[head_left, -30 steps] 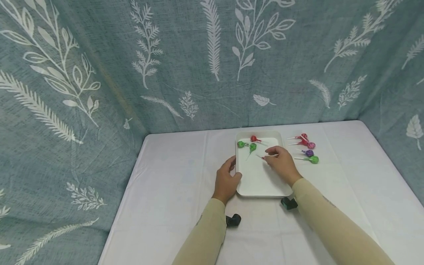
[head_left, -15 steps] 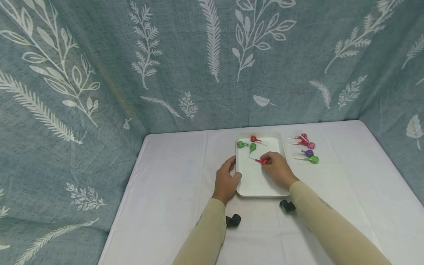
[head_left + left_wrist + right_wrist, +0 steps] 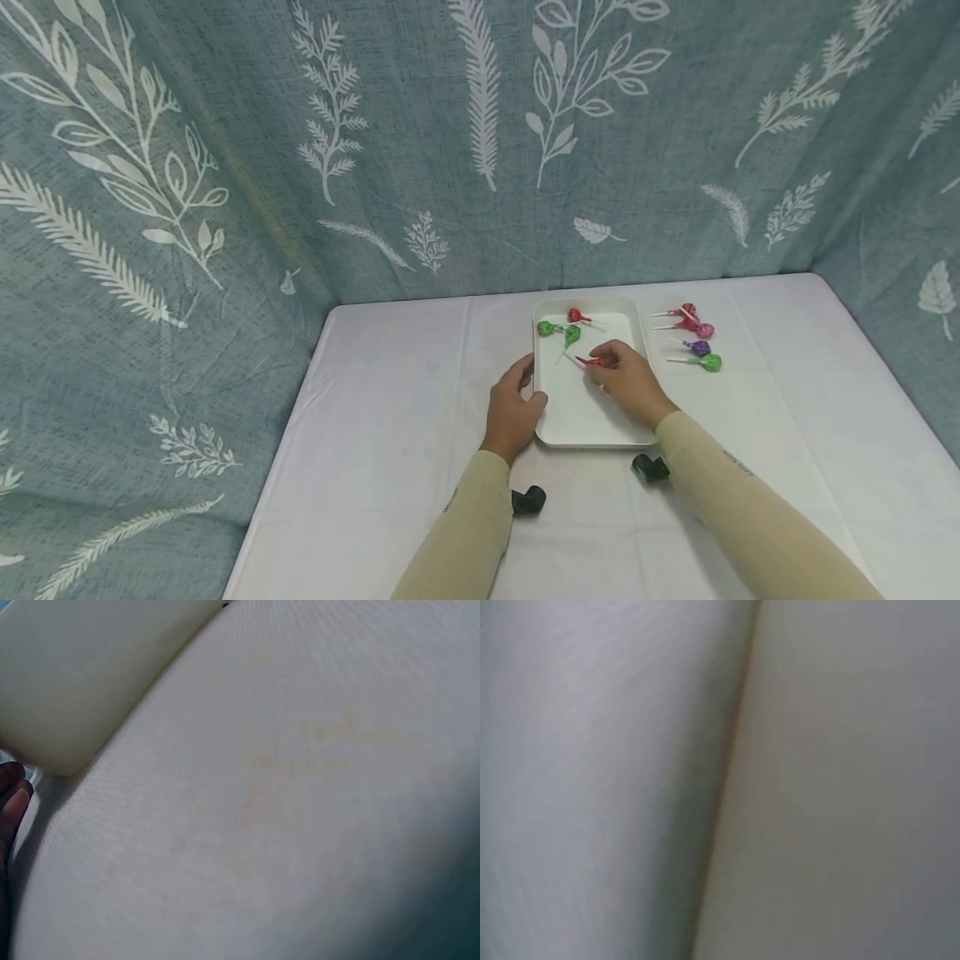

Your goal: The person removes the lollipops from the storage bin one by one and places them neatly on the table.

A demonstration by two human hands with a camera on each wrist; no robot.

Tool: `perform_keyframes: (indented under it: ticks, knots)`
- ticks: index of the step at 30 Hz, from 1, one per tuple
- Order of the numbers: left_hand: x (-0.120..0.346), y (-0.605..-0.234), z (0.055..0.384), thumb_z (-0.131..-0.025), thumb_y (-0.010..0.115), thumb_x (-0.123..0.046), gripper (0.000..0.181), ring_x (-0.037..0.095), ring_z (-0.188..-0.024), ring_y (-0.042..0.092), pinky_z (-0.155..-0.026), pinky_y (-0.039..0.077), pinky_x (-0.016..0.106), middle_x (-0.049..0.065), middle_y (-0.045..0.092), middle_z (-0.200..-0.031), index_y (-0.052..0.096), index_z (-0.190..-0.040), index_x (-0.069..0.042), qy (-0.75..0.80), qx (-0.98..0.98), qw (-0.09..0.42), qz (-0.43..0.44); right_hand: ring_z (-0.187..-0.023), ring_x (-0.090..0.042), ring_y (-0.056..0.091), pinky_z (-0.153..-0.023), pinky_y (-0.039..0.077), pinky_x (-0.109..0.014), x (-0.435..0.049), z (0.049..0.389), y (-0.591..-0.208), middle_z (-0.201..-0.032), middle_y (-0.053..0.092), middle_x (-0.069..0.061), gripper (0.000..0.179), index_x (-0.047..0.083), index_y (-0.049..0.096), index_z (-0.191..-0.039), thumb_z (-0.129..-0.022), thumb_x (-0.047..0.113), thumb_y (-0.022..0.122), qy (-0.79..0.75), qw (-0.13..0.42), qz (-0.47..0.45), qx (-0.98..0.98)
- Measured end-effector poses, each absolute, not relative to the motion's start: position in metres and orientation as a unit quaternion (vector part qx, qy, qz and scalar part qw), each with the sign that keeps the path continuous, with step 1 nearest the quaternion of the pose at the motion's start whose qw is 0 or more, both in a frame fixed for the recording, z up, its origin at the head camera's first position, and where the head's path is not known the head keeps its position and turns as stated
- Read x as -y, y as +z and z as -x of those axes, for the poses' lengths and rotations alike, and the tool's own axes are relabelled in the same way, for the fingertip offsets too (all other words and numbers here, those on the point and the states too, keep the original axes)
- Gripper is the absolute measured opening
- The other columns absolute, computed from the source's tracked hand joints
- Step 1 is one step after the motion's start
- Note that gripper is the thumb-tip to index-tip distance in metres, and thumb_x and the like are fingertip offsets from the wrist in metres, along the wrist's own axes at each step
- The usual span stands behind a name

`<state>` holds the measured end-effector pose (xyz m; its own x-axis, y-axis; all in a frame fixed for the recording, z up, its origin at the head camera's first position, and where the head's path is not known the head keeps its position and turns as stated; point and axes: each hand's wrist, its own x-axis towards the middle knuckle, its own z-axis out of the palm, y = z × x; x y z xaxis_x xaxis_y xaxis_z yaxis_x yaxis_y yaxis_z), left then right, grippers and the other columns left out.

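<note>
In the head view my right hand (image 3: 628,382) is over the white tray (image 3: 592,432). Its thumb and fingertips pinch a red lollipop (image 3: 592,362), whose stick points to the left and away; part of the candy is hidden by the fingers. My left hand (image 3: 515,410) holds the tray's left side, thumb on the rim and fingers along the outer wall. The left wrist view catches its fingertips (image 3: 16,796) beside the tray wall. In the tray's far part lie another red lollipop (image 3: 575,315) and two green lollipops (image 3: 572,334).
On the white tablecloth (image 3: 405,400) right of the tray lie several lollipops: red ones (image 3: 687,310), a pink one (image 3: 705,331), a purple one (image 3: 701,347) and a green one (image 3: 711,362). A leaf-patterned curtain (image 3: 420,150) hangs behind the table. Black wrist devices (image 3: 529,500) show below the sleeves.
My right hand has moved slightly down and left over the tray with the red lollipop, turning it so more red shows. My left hand stays on the tray.
</note>
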<state>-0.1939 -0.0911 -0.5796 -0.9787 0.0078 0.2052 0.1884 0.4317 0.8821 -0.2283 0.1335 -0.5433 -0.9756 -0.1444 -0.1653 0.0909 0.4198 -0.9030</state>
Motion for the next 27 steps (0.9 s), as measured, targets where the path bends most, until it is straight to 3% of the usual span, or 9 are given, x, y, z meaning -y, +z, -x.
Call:
perform_keyframes:
  ticks: [9,16,27]
  knots:
    - [0.091,-0.578,0.193,-0.088,0.063,0.001,0.064,0.022,-0.138,0.060,-0.114,0.050,0.036,0.011,0.068,-0.145,0.060,-0.152,-0.001,-0.530,0.841,0.091,0.060,-0.107,-0.028,0.067,-0.086,0.058,-0.030,-0.135,0.229,-0.540,-0.132,0.064,-0.019,0.031,0.001,0.065,-0.134,-0.106,0.013,0.067,-0.563,0.115,0.007,-0.818]
    - [0.091,-0.577,0.192,-0.089,0.062,0.001,0.064,0.021,-0.138,0.060,-0.114,0.050,0.034,0.010,0.068,-0.145,0.060,-0.152,-0.001,-0.526,0.843,0.093,0.061,-0.103,-0.025,0.070,-0.084,0.061,-0.025,-0.138,0.228,-0.530,-0.126,0.065,-0.019,0.031,-0.004,0.066,-0.132,-0.106,0.012,0.066,-0.602,0.091,0.009,-0.794]
    - [0.090,-0.578,0.192,-0.088,0.062,0.001,0.064,0.022,-0.140,0.059,-0.115,0.049,0.034,0.010,0.067,-0.146,0.059,-0.153,-0.001,-0.523,0.844,0.094,0.063,-0.107,-0.022,0.071,-0.091,0.061,-0.024,-0.149,0.226,-0.521,-0.132,0.065,-0.023,0.035,-0.009,0.065,-0.137,-0.107,0.008,0.066,-0.628,0.075,0.006,-0.775]
